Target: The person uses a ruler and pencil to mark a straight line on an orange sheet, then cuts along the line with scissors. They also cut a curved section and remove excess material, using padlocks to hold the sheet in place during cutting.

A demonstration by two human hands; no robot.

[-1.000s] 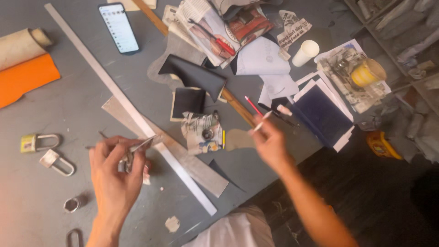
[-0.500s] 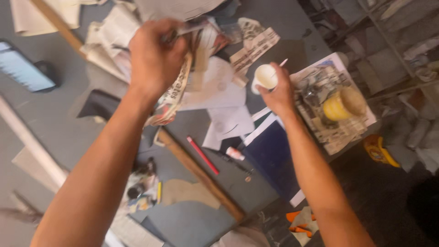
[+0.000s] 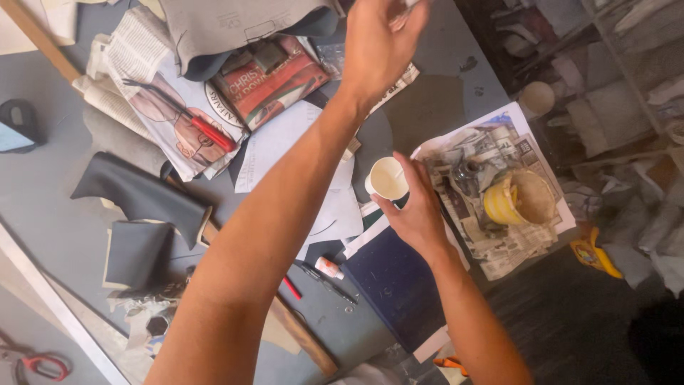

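Gripping the small white cup point(image 3: 388, 178) at its rim, our right hand point(image 3: 419, 214) steadies it beside the newspaper point(image 3: 491, 242) on the grey table point(image 3: 43, 214). Our left hand point(image 3: 377, 43) pinches something thin, unclear what. We judge the cup light and easily tipped, best held round its wall.

Grey worktable point(image 3: 64, 214) under daylight, dark floor point(image 3: 570, 321) at right, cluttered metal shelving point(image 3: 627, 78) beyond its edge.
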